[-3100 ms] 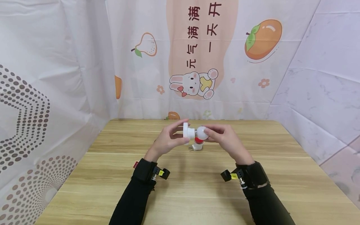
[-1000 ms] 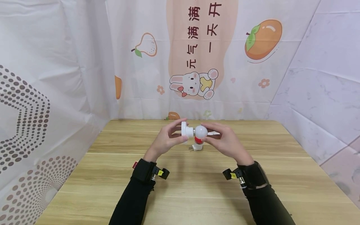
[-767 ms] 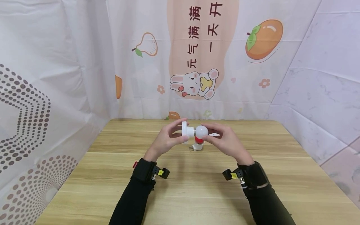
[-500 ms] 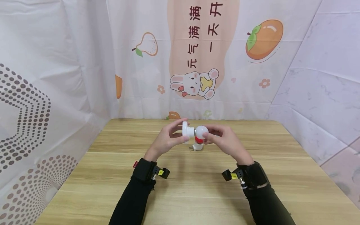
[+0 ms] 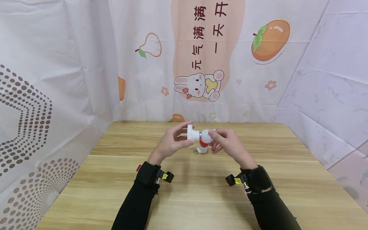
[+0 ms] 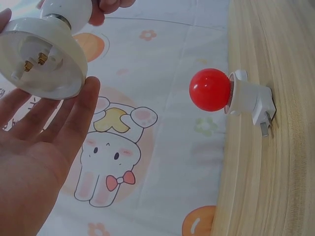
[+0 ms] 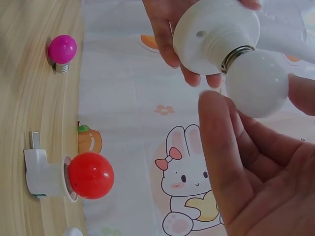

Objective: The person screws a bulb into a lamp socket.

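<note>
Above the middle of the table (image 5: 201, 191) my left hand (image 5: 175, 140) pinches a white round lamp socket (image 5: 190, 134) by its rim, thumb on top and fingers below. A white bulb (image 5: 206, 135) sits in the socket with its metal thread partly showing. My right hand (image 5: 222, 140) grips the bulb's globe with curled fingers. The left wrist view shows the socket's (image 6: 42, 56) hollow back with two brass terminals. In the right wrist view the thumb and fingers close round the bulb (image 7: 256, 83).
A red bulb (image 5: 203, 143) in a white plug adapter (image 5: 200, 150) lies on the table just below and behind my hands. A pink bulb (image 7: 62, 49) stands on the wood farther off. Printed cloth walls enclose the table at the back and both sides.
My right hand has turned on the white bulb and its fingers have curled further round it. The left hand and socket have stayed in place.
</note>
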### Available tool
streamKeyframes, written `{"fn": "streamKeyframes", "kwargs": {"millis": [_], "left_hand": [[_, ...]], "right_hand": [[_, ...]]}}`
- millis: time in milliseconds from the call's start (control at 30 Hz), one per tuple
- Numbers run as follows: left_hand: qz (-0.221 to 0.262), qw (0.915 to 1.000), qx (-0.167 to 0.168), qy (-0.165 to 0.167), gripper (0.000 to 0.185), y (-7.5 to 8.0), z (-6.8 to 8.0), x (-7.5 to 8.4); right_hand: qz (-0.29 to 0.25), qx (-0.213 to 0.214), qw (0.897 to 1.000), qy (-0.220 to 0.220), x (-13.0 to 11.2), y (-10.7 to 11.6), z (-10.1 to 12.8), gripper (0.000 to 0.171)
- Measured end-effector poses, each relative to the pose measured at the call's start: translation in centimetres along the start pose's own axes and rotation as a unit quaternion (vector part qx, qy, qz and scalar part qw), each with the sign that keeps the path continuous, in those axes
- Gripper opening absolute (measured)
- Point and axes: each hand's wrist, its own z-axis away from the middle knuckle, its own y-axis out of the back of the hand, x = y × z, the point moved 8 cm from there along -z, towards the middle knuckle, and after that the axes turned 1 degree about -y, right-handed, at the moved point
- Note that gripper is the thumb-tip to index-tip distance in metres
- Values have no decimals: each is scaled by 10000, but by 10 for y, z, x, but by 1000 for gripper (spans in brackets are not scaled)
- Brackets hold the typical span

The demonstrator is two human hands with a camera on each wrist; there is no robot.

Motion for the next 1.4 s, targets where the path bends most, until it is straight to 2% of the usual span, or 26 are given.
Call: {"fn": "streamKeyframes", "kwargs": {"millis": [167,367,467,567,733,833,933,1000,1200,1400], "left_hand": [[-53,10000,-16,12,65,-1,-1,0],[30,10000,-20,8,65,-1,-1,-1],[31,10000,-13,14,64,-1,0,-1],[19,10000,-17,33,64,-1,0,-1],[9,10000,-37,49,64,-1,0,-2],[-8,10000,-40,61,64,0,0,-2],[-41,10000,-33,81,64,0,0,-3],[-54,9999,-10,96,64,1,0,-3],[-49,9999,60,108,63,4,1,-2],[-24,9999,55,108,63,4,1,-3]], "right_hand": [[52,92,9999,-8,1,1,-1,45],[-113,84,9997,191,-2,-2,-2,45],[-194,211,9990,348,-4,-1,-2,45],[-146,454,9969,628,-9,2,0,41],[279,814,9891,1192,-19,5,4,32],[351,857,9835,1553,-24,5,6,25],[283,728,9788,1893,-27,4,8,22],[265,560,9768,2050,-28,3,9,26],[527,145,9711,2325,-31,1,13,54],[885,170,9592,2681,-36,-1,16,58]]}}
